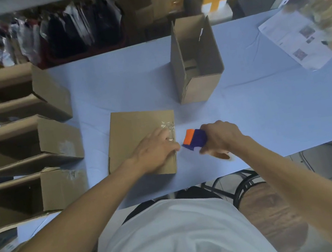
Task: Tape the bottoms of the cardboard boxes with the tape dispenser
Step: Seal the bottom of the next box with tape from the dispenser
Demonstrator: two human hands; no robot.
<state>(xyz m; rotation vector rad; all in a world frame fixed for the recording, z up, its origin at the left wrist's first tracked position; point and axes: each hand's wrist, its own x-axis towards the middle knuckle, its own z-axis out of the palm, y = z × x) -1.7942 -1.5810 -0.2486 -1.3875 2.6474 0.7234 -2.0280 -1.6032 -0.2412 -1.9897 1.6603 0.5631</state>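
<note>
A cardboard box [133, 135] lies bottom-up on the blue table [268, 113] in front of me. Clear tape [168, 128] shines along its right edge. My left hand [156, 149] presses flat on the box's right part, fingers over the tape. My right hand [221, 136] grips the blue and orange tape dispenser [195, 139] just right of the box, its orange end pointing at the box edge. The tape roll [225, 155] shows partly below my right hand.
An open box [198, 76] stands upright behind the dispenser. Several open boxes [53, 138] are lined up along the left. A printed sheet [293, 38] lies far right. Shelves with bagged goods [70, 29] run behind the table. A stool [245, 183] stands below the front edge.
</note>
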